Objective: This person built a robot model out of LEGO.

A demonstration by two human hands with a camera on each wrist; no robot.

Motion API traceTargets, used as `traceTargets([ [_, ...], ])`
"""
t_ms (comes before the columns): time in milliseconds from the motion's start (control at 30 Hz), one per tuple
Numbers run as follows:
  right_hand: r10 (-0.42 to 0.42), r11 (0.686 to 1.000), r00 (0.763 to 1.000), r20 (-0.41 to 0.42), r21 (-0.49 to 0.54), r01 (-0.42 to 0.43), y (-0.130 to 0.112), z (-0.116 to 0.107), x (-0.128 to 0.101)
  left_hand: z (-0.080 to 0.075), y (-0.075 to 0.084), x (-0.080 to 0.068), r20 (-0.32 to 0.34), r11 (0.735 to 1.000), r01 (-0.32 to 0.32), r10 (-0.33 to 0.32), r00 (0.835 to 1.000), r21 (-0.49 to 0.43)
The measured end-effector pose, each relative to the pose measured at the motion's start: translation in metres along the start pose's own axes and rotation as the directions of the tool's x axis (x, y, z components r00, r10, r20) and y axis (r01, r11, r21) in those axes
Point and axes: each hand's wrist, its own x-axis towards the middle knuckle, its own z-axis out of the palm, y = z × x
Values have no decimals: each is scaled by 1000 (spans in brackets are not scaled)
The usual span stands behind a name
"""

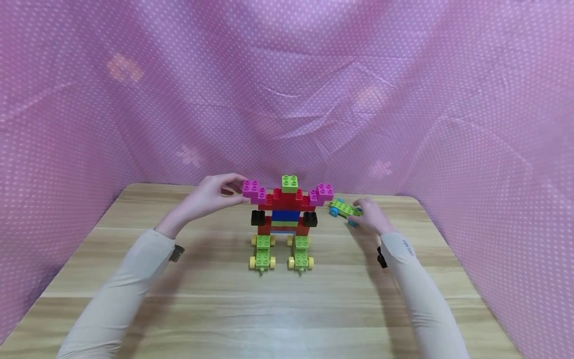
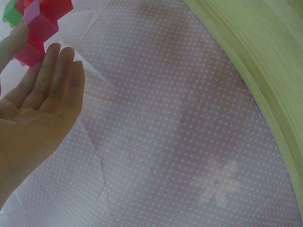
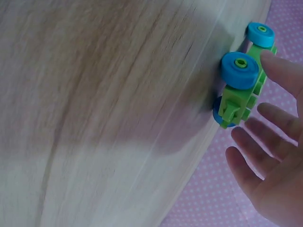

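Observation:
A toy-brick robot figure [image 1: 285, 202] stands upright on the table, with a red and blue body, a lime head and green wheeled feet. My left hand [image 1: 211, 198] pinches the pink brick [image 1: 251, 188] at the end of its left-side arm. In the left wrist view, the thumb [image 2: 14, 45] and index finger lie on either side of that brick. My right hand [image 1: 371, 216] is at a small green toy car [image 1: 344, 208] with blue wheels. Seen from the right wrist, its fingers are spread and loosely bent, and the thumb [image 3: 281, 73] overlaps the car's side.
The wooden table [image 1: 287, 309] has a rounded far edge. A pink dotted cloth [image 1: 287, 99] hangs behind it and along both sides. The car sits right of the figure, near the far edge. Black wrist devices [image 1: 382, 258] show below the sleeves.

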Motion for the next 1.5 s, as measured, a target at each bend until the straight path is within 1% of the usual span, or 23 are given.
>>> traceTargets([
  [100, -19, 1000, 1000, 18, 10, 19, 1, 1, 1, 1, 0, 1, 4, 1000, 1, -1, 1000, -2],
  [267, -58, 998, 997, 52, -19, 59, 3, -4, -2, 1, 0, 2, 10, 1000, 0, 0, 1000, -4],
  [400, -64, 997, 995, 76, -40, 67, 4, -8, -8, 2, 0, 3, 7, 1000, -5, 5, 1000, -9],
  [567, -44, 998, 996, 72, -50, 47, 5, -9, -18, 3, 0, 3, 2, 1000, -1, 1, 1000, -6],
  [767, -27, 999, 997, 78, -30, 29, 6, -9, -29, 5, -2, 3, -6, 1000, -2, 2, 1000, -14],
  [967, -69, 997, 996, 62, -35, 72, 5, -11, -38, 7, -3, 0, -9, 1000, 8, -9, 1000, -20],
  [1067, -98, 995, 995, 37, -31, 99, 3, -15, -43, 7, -5, -1, -17, 1000, 14, -14, 1000, -17],
  [1233, -173, 985, 985, -23, -30, 173, -2, -30, -50, 9, -7, -2, -31, 1000, 18, -18, 999, -11],
  [1433, -209, 978, 976, -64, -12, 209, -16, -62, -57, 9, -10, -3, -31, 999, 38, -40, 999, -38],
  [1500, -234, 972, 969, -79, -8, 234, -23, -74, -59, 9, -11, -3, -32, 998, 44, -46, 998, -52],
])
